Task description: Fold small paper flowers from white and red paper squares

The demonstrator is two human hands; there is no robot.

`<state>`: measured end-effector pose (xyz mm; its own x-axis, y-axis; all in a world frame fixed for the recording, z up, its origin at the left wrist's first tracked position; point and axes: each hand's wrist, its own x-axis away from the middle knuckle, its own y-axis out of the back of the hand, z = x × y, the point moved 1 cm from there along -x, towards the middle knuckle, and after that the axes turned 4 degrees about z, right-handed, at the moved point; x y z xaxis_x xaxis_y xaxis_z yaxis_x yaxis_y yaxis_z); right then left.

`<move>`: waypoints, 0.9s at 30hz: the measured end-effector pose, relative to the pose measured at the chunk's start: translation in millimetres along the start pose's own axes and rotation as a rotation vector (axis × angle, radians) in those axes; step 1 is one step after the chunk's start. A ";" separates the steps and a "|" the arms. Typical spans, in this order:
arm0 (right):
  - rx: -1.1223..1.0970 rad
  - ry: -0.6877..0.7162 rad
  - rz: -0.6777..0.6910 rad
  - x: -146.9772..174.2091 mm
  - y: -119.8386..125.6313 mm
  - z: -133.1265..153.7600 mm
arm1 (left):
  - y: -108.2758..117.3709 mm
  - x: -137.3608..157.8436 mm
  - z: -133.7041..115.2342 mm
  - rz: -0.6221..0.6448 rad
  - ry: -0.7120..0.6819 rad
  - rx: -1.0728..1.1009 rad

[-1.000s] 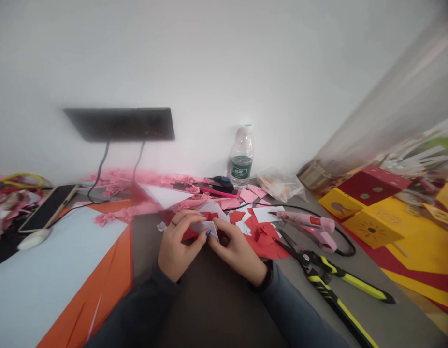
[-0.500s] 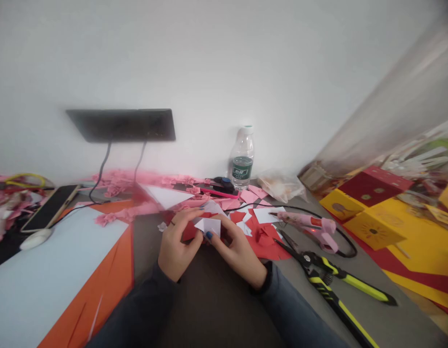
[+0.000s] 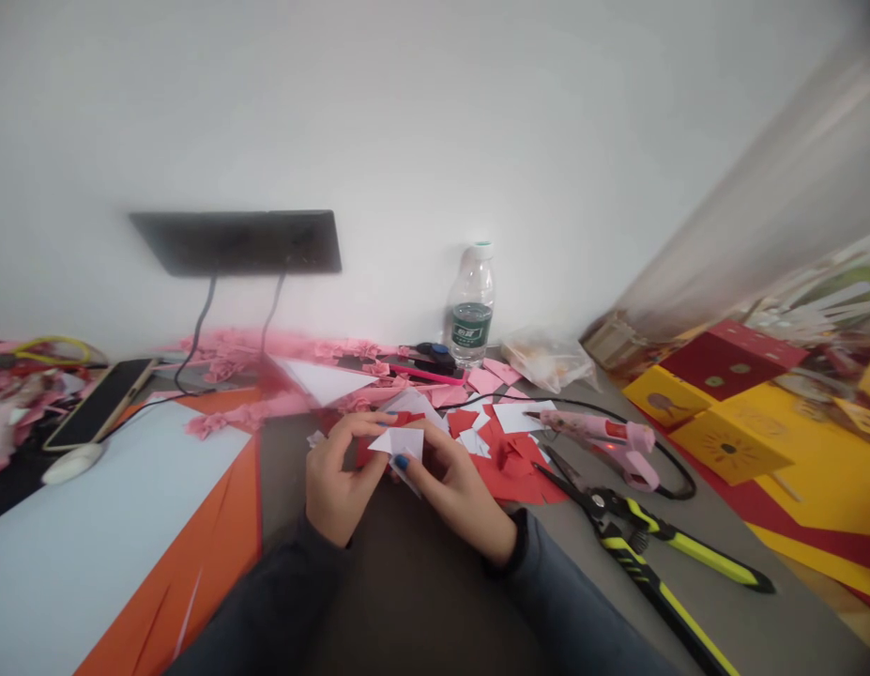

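Between my two hands is a small folded piece of white paper [image 3: 406,445], with a pointed corner toward the left. My left hand [image 3: 342,477] pinches its left side, thumb and fingers meeting at the point. On the other side my right hand [image 3: 460,488] grips the paper, its blue-nailed thumb pressed on the front face. The fingertips behind the paper are hidden. Just beyond the hands lie red paper scraps [image 3: 509,460] and a white paper rectangle [image 3: 523,418].
Right of my hands lie open yellow-and-black shears [image 3: 603,507] and a pink glue gun [image 3: 603,437] with a cord. A water bottle [image 3: 472,310] stands by the wall. White sheet [image 3: 117,507], orange paper [image 3: 209,526], phone [image 3: 100,404] and mouse [image 3: 71,464] are left. Yellow boxes [image 3: 730,441] stand far right.
The folded white paper has shifted slightly left and turned, and a lower point now shows under my right thumb. Both hands still hold it.
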<state>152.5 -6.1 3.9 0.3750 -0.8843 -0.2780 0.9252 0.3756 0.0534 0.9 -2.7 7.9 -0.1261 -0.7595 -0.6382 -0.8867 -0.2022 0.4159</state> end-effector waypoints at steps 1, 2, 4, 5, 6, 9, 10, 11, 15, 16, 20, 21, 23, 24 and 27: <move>-0.011 -0.005 0.003 -0.2 -0.2 0.3 | 0.2 -0.1 0.1 0.004 -0.012 -0.005; -0.020 -0.009 0.004 -0.4 -0.2 0.5 | 0.6 -0.6 0.4 0.010 -0.040 -0.016; -0.043 -0.019 0.007 -0.7 0.4 0.6 | 2.2 -2.8 1.6 0.036 -0.118 -0.053; -0.062 -0.029 0.008 -0.9 0.9 0.3 | 3.4 -4.4 2.4 0.058 -0.158 -0.076; -0.085 -0.038 0.006 -1.1 1.7 -0.1 | 4.7 -6.1 3.2 0.084 -0.192 -0.099; -0.136 -0.066 -0.022 -2.1 5.4 -1.9 | 9.0 -10.0 5.2 0.185 -0.244 -0.121; -0.133 -0.071 -0.034 -2.5 6.8 -2.3 | 10.3 -10.5 5.4 0.220 -0.239 -0.090; -0.120 -0.074 -0.041 -2.9 8.0 -2.5 | 11.4 -10.6 5.4 0.248 -0.222 -0.035; 0.027 -0.058 -0.010 -4.0 11.4 -0.2 | 11.4 -10.9 5.7 0.220 0.021 0.227; 0.069 -0.048 0.000 -4.0 11.9 0.9 | 10.0 -11.3 6.2 0.198 0.105 0.287; 0.110 -0.045 0.023 -3.5 13.6 3.2 | 2.5 -12.9 9.6 0.190 0.384 0.533; 0.098 -0.049 0.031 -3.4 13.8 3.2 | 1.3 -13.1 10.4 0.194 0.432 0.566; 0.076 -0.057 0.055 -3.4 13.9 2.8 | 0.2 -12.9 11.3 0.228 0.512 0.582; 0.065 -0.062 0.070 -3.5 13.8 2.5 | 0.1 -12.7 11.4 0.261 0.543 0.579; 0.021 -0.085 0.098 -4.1 12.9 1.0 | 1.0 -12.1 10.9 0.353 0.615 0.571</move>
<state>162.9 2.1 6.7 0.4660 -0.8645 -0.1884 0.8848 0.4557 0.0970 -3.3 13.0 8.9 -0.3179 -0.9481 -0.0077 -0.9477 0.3175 0.0330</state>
